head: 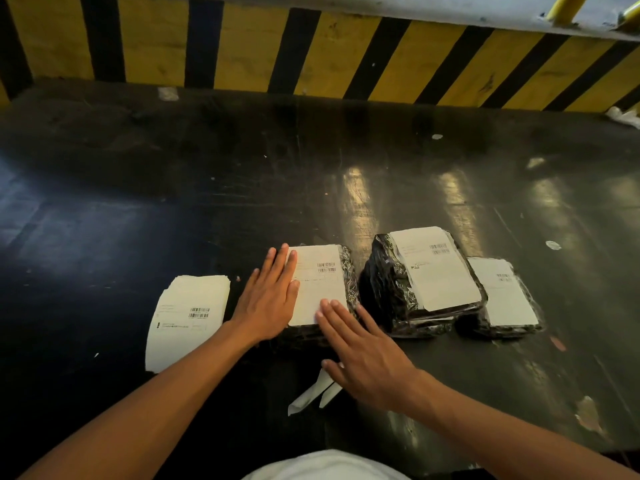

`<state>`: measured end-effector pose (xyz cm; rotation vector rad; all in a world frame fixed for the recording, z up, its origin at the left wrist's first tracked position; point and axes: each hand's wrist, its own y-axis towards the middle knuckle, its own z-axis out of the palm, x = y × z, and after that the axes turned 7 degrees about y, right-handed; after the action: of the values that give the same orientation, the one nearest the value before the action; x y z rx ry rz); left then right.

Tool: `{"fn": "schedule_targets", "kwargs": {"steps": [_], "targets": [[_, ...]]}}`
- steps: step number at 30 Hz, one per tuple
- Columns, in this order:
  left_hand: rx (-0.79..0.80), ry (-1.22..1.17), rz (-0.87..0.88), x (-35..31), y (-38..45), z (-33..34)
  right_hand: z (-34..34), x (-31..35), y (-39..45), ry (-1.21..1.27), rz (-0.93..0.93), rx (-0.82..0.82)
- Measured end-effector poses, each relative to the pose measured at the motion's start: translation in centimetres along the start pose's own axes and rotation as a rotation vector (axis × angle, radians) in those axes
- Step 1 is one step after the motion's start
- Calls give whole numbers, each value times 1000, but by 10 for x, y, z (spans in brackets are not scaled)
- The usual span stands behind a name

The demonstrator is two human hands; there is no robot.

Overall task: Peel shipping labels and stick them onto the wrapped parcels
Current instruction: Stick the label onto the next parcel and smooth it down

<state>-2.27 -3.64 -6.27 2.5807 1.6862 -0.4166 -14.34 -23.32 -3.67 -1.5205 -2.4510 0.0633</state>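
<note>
Three black wrapped parcels lie in a row on the dark table [242, 168], each with a white label on top. My left hand [268, 299] lies flat with straight fingers on the left edge of the nearest parcel's label [320, 282]. My right hand [360, 355] rests flat on that label's near right corner. The middle parcel [391, 289] is taller and tilted, its label [436, 268] facing up. The right parcel [519, 327] lies partly behind it. A stack of loose labels [187, 320] sits left of my left hand.
A strip of peeled white backing paper [311, 393] lies under my right wrist near the table's front edge. A yellow and black striped barrier [311, 50] runs along the far side. Small paper scraps [553, 244] dot the table.
</note>
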Motion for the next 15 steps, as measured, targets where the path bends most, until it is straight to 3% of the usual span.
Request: {"fn": "schedule_targets", "kwargs": {"steps": [4,9,15], "targets": [[10,6,4,-3,1,-2,-2,-9,-16,2,2,-60],[-7,140,7,-10,10,-13,-41,-14,21,252,141,-188],[31,157,84,-26,21,-18,-26,-25,64,270,273,0]]}}
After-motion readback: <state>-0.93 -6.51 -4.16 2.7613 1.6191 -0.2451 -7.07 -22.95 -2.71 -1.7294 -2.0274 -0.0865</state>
